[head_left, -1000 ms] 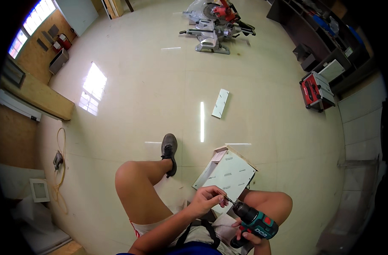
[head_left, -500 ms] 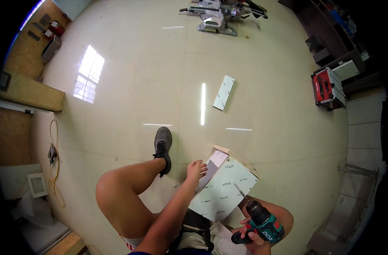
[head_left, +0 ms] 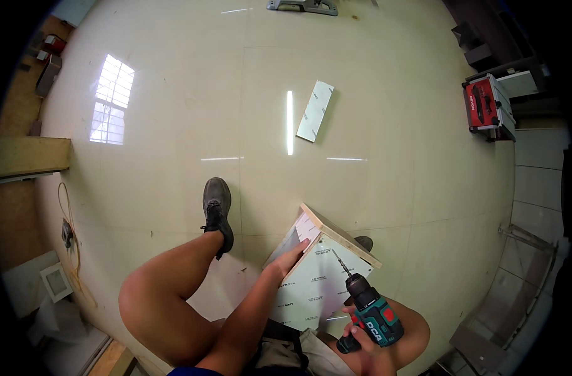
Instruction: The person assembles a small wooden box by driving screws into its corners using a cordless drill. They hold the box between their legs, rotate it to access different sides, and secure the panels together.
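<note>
A box of white printed panels (head_left: 304,288) with a pale wooden board (head_left: 342,232) along its far end leans between my legs. My left hand (head_left: 294,255) grips the box at its upper left edge, with the fingers partly hidden against the inner side. In my right hand (head_left: 361,338) is a green and black cordless drill (head_left: 375,313), held by its handle. Its long twist bit (head_left: 342,262) points up and left over the white panel, near the wooden board. Whether the tip touches the panel I cannot tell. Dark screw heads or holes show near the panel's far corners.
A loose white strip of panel (head_left: 315,111) lies on the glossy floor ahead. Farther off is the base of a grey metal machine (head_left: 303,6). A red and silver tool case (head_left: 483,103) stands at the right. A yellow cord (head_left: 69,219) trails at the left. My shoe (head_left: 217,203) rests left of the box.
My left hand has moved from beside the box onto its edge. The drill has come up and left, bringing its bit closer to the wooden board. The view has tilted downward.
</note>
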